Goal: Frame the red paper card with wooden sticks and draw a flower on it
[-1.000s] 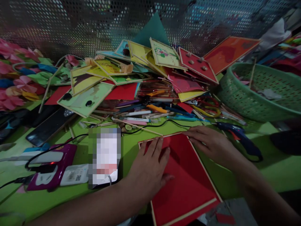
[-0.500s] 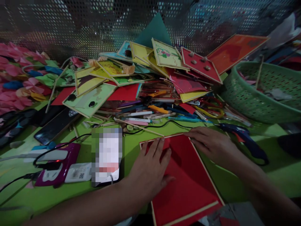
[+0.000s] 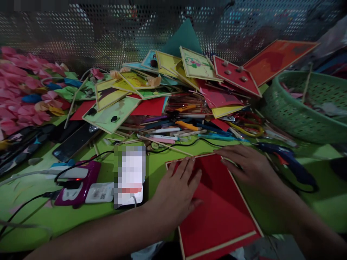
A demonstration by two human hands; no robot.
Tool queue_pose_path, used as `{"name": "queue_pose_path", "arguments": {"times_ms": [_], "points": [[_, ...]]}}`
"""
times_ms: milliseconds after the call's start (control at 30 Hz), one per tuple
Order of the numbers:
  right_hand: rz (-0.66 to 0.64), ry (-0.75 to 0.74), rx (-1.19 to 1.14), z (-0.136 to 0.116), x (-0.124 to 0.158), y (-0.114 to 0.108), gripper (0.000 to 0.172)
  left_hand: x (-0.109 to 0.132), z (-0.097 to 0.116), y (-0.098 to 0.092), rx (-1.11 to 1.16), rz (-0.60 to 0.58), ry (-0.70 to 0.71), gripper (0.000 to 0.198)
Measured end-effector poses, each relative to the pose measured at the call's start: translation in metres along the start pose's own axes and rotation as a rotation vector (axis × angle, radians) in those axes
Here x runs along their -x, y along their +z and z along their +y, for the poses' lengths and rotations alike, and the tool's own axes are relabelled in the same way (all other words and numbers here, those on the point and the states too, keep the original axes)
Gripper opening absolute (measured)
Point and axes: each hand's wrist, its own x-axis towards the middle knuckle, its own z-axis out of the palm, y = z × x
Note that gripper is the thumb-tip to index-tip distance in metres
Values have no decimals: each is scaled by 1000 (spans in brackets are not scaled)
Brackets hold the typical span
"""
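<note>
A red square card [image 3: 217, 213] edged with thin wooden sticks lies on the green table in front of me. My left hand [image 3: 176, 191] rests flat on its upper left part, fingers stretched out. My right hand [image 3: 245, 166] lies with fingers extended on the card's upper right edge, pressing near the stick border. Neither hand grips anything.
A heap of coloured framed cards [image 3: 168, 83] and pens [image 3: 168, 131] fills the back of the table. A blue glue gun [image 3: 287, 160] lies right of my hand, a green basket [image 3: 303, 108] beyond it. A phone [image 3: 130, 177], purple charger [image 3: 78, 180] and cables sit left. Pink paper flowers [image 3: 24, 90] are far left.
The view has shifted a little, moving everything slightly rightward in the frame. Both hands stay flat on the red card in nearly the same pose.
</note>
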Motion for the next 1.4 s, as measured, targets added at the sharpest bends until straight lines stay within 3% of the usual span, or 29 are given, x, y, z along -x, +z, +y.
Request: {"name": "queue_pose_path", "arguments": {"times_ms": [167, 333, 633, 900, 1100, 1233, 1400], "points": [[-76, -67, 27, -11, -4, 2, 34, 2, 1, -8, -65, 38, -53, 72], [-159, -56, 70, -17, -7, 5, 36, 2, 1, -11, -104, 0, -80, 71], [-172, -88, 100, -22, -10, 5, 36, 4, 1, -16, -44, -69, -72, 76], [-75, -127, 87, -15, -6, 10, 37, 14, 13, -10, -83, 74, 0, 66], [-168, -257, -7, -44, -40, 6, 38, 16, 19, -1, 33, 108, 166, 44], [-242, -338, -51, -65, -63, 15, 39, 14, 18, 2, 67, 113, 166, 43], [-277, -362, -66, -70, -75, 24, 43, 14, 21, 5, 52, 136, 166, 41]]}}
